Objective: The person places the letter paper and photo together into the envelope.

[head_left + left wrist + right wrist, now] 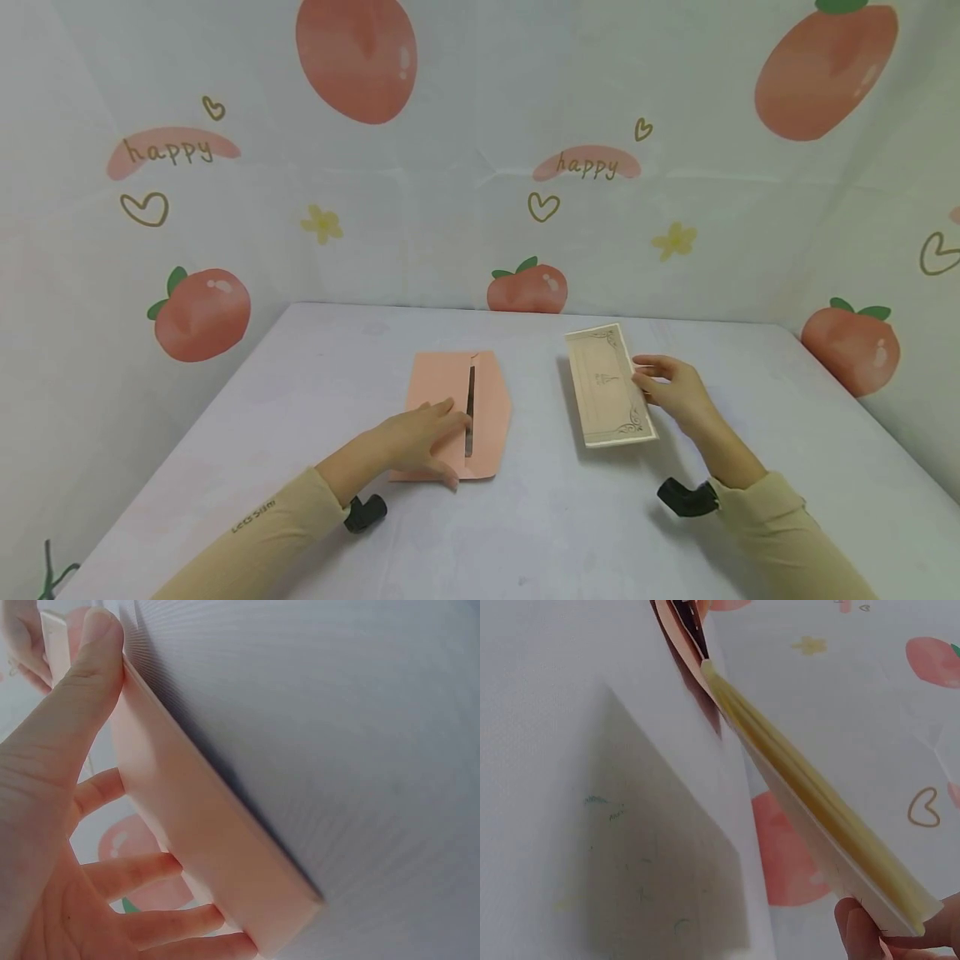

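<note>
A pink envelope [489, 417] lies on the table with its flap spread to the right and a dark gap at its mouth. My left hand [423, 435] rests on it, fingers spread over the front and thumb by the near edge; the left wrist view shows the fingertips touching the envelope [202, 825]. To the right, my right hand [678, 392] pinches a cream folded card [606, 387] by its right edge. This card has ornate corner prints and is raised off the table, casting a shadow. From the right wrist, yellowish inner layers of the card [817, 802] show between its covers.
A white cloth covers the table [540, 533]. Behind it hangs a white backdrop [450, 167] printed with peaches, hearts and flowers. Black wrist devices [686, 497] sit at both cuffs. Something thin and green [51, 575] shows at the lower left corner.
</note>
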`<state>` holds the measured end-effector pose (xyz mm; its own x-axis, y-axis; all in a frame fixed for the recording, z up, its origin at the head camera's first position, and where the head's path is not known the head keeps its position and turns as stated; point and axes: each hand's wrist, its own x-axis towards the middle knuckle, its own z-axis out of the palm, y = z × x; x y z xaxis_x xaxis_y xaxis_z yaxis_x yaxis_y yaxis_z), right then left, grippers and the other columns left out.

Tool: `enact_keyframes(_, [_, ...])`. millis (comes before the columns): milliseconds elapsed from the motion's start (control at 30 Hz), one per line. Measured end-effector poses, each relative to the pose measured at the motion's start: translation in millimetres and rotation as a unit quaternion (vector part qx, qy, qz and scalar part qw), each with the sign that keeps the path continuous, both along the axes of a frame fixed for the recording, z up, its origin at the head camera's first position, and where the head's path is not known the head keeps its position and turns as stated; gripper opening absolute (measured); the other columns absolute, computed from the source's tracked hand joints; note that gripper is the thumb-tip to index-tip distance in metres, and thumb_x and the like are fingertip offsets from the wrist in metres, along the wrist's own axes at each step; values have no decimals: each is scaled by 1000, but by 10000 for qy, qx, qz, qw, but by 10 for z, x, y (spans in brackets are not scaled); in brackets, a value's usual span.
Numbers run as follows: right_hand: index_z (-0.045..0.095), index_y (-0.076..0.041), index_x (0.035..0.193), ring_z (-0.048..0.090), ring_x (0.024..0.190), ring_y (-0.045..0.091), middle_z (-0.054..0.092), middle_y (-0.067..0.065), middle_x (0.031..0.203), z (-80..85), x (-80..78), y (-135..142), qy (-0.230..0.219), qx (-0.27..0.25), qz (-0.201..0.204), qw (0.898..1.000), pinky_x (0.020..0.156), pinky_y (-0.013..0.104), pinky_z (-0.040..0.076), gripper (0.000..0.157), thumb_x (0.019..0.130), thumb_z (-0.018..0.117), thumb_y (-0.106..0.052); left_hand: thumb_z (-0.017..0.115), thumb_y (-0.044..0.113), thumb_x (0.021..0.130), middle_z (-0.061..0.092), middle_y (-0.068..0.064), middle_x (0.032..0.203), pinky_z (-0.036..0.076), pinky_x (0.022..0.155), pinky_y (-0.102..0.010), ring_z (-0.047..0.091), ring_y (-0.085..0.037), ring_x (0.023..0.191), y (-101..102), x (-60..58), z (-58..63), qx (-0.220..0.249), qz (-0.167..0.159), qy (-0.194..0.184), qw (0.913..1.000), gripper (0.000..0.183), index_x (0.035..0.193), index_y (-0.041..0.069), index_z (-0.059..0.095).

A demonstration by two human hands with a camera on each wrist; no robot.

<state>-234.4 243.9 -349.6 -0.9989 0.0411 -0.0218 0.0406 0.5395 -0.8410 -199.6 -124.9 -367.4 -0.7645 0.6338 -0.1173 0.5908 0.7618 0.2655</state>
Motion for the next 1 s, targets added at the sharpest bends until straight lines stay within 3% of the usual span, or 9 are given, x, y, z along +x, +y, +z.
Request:
enact_keyframes(200, [42, 7, 133, 57, 87, 7, 51, 29, 123, -16, -30, -56, -8, -102, 66, 9999, 74, 20, 55, 44, 94, 52, -8, 73, 58, 67, 41, -16, 141, 47, 87, -59, 42, -54, 123, 2, 6, 4, -47, 126, -61, 9999, 74, 126, 23, 45])
enact_keyframes(1000, [47, 7, 128, 58, 82, 6, 56, 27, 115, -91, -78, -281, 119, -307, 273, 9991, 68, 18, 53, 39, 92, 54, -5, 73, 58, 66, 40, -14, 141, 46, 91, -59, 41, -53, 124, 11, -6, -4, -88, 191, -147, 9997, 73, 126, 25, 45])
